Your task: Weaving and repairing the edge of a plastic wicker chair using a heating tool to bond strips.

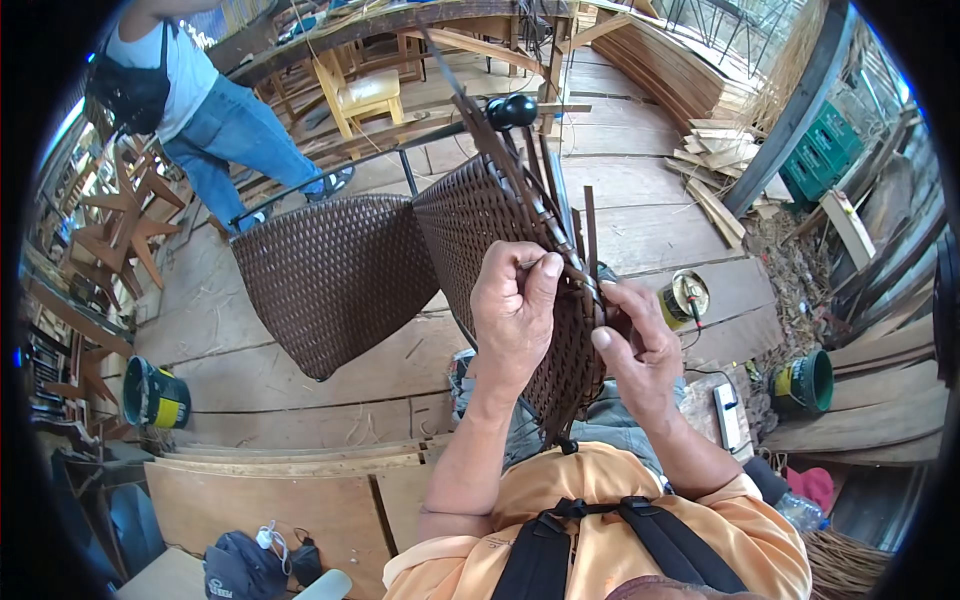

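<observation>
A dark brown woven chair lies tipped in front of me, its backrest leaning against my lap. Several loose flat strips stick up along the backrest's metal edge tube, which is partly wrapped. My left hand is closed, thumb against bent forefinger, pinching a brown strip at this edge. On the other side of the edge, my right hand has its thumb and fingers curled at the wrapped part of the tube, gripping there. The strip's ends are hidden by my fingers.
An open can with a red-handled tool stands to my right, near a power strip and a green bucket. Another bucket is at left. A person in jeans stands at far left. Planks are stacked at far right.
</observation>
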### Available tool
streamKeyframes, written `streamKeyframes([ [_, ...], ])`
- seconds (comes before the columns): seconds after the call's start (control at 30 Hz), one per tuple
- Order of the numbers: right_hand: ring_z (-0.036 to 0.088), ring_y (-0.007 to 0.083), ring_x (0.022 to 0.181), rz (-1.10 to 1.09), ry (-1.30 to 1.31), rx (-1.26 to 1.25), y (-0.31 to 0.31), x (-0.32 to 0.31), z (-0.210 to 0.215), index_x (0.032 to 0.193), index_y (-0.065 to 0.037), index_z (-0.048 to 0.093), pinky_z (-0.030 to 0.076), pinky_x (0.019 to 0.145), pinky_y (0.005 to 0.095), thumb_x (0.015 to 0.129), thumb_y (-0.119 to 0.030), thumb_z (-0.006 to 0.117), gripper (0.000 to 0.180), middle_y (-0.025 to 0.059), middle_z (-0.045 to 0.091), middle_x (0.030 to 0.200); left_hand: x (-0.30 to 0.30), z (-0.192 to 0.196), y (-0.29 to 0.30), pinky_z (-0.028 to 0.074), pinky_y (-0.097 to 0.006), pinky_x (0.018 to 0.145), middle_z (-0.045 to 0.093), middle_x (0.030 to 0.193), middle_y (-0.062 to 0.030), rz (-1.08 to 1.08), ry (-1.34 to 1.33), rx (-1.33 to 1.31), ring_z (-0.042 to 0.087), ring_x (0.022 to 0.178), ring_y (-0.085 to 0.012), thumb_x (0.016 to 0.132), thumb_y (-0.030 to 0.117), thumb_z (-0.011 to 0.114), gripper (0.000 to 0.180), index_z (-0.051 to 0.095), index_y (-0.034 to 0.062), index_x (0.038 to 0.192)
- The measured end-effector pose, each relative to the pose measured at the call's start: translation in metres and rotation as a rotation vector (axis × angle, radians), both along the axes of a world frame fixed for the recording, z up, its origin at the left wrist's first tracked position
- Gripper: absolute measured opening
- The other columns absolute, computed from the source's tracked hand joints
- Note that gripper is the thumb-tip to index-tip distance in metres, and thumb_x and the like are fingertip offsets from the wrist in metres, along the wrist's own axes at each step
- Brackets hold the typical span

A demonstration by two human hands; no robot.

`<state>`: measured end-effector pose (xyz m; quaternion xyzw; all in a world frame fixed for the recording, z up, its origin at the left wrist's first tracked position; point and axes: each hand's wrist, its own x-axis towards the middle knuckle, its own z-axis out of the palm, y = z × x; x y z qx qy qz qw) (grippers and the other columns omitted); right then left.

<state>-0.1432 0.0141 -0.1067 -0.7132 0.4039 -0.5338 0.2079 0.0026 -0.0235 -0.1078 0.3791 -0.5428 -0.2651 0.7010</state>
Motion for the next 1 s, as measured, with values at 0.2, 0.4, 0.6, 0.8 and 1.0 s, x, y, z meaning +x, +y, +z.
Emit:
streamKeyframes([
  [0.2,0.056,0.0114,0.089,0.400,-0.835,0.529,-0.005,-0.009,-0.020,0.112,0.001,0.058,0.045,0.082,0.0247,0.086,-0.005,0.057,0.027,0.0054,0.061,0.100,-0.005,-0.002,0.002,0.037,-0.020,0.062,0.046,0.074,0.0034,0.049,0.052,-0.012,0.041,0.068,-0.0050,0.089,0.010,0.062,0.013,0.052,0.0031,0.086],
  [0.4,0.059,0.0121,0.083,0.644,-1.301,0.703,-0.016,-0.010,-0.044,0.102,-0.001,0.059,0.049,0.073,0.0222,0.089,-0.006,0.057,0.014,0.0055,0.061,0.091,-0.006,-0.008,-0.001,0.029,-0.018,0.059,0.044,0.078,0.0040,0.011,0.106,-0.059,0.035,0.066,-0.0028,0.090,0.009,0.059,0.009,0.050,0.0049,0.089],
  [0.6,0.060,0.0168,0.083,0.920,-1.642,0.980,-0.025,-0.005,-0.071,0.101,0.000,0.057,0.051,0.075,0.0249,0.089,-0.005,0.056,0.013,0.0084,0.059,0.090,-0.013,-0.013,-0.001,0.039,-0.022,0.067,0.048,0.079,-0.0028,0.144,0.182,-0.017,0.046,0.072,-0.0095,0.091,0.017,0.057,0.017,0.045,0.0064,0.088],
  [0.8,0.059,0.0146,0.082,1.064,-1.667,1.058,-0.036,-0.005,-0.073,0.102,0.001,0.058,0.050,0.075,0.0250,0.090,-0.005,0.056,0.014,0.0085,0.060,0.091,-0.013,0.001,0.002,0.051,-0.032,0.075,0.055,0.096,-0.0115,0.213,-0.014,0.078,0.056,0.086,-0.0164,0.093,0.027,0.056,0.025,0.041,0.0076,0.096],
  [1.0,0.056,0.0085,0.079,0.824,-1.145,0.565,-0.041,-0.011,-0.058,0.100,0.000,0.062,0.046,0.071,0.0203,0.087,-0.001,0.059,0.013,0.0032,0.059,0.088,-0.021,0.000,0.003,0.052,-0.033,0.082,0.054,0.104,-0.0130,0.396,-0.219,0.097,0.058,0.094,-0.0196,0.097,0.030,0.044,0.024,0.038,0.0078,0.105],
])
